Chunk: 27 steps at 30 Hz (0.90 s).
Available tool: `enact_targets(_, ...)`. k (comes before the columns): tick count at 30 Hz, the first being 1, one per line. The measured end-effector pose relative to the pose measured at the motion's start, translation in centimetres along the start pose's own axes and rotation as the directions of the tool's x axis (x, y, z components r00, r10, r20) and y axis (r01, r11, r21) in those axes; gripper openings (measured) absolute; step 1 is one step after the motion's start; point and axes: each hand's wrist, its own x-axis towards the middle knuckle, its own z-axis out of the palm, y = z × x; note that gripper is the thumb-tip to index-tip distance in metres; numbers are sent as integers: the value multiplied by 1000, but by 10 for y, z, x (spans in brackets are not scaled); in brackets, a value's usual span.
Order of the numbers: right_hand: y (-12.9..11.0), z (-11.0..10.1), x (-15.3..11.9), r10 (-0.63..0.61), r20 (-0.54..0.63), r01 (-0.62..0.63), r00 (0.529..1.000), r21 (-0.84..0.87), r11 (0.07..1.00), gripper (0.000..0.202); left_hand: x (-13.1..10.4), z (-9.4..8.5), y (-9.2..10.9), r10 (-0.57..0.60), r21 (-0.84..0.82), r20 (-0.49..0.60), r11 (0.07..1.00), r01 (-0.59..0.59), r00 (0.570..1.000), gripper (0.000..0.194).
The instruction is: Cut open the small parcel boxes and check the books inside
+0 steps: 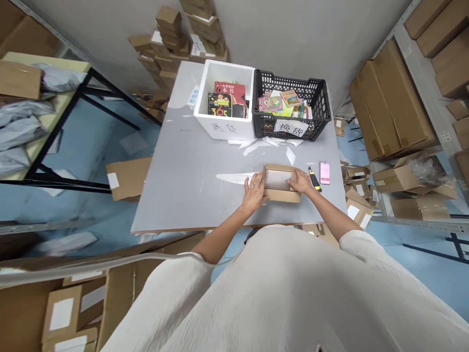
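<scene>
Left hand, right hand loosely around box

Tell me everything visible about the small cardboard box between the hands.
This small box is brown, seemingly cardboard, rectangular and shallow, its open top facing up to show a pale interior. The left hand holds its left end; the right hand holds its right end, fingers over the rim. It is at the near side of the grey table, left of the black-and-yellow cutter. Whether its base touches down is unclear.
</scene>
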Motion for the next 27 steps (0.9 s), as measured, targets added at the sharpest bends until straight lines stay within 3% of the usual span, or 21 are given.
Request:
enact_targets(2,2,3,1,-4,-9,4,1000,4,1000,90,0,-2,-4,-38,34,17,999,38,999,97)
enact_targets(6,7,8,5,-22,-22,23,1000,62,998,91,20,-8,-10,-4,38,111,999,0,994,98)
enact_targets(11,16,5,7,-51,-13,52,999,228,972,93,58,-16,-19,48,10,262,999,-52,964,139)
enact_targets(14,25,-1,4,-81,-18,81,997,420,904,93,75,-17,-24,68,10,358,997,-76,931,153)
enact_targets(18,45,-9,-5,15,-36,11,999,624,781,92,85,-12,-28,84,-5,407,996,-89,910,159)
enact_targets(23,72,-7,-21,151,-133,-44,980,592,805,88,81,-4,-32,100,-34,358,995,-94,928,157)
enact_targets(27,72,-3,-29,222,-151,-144,963,409,901,78,76,1,-34,101,-72,295,994,-83,950,150)
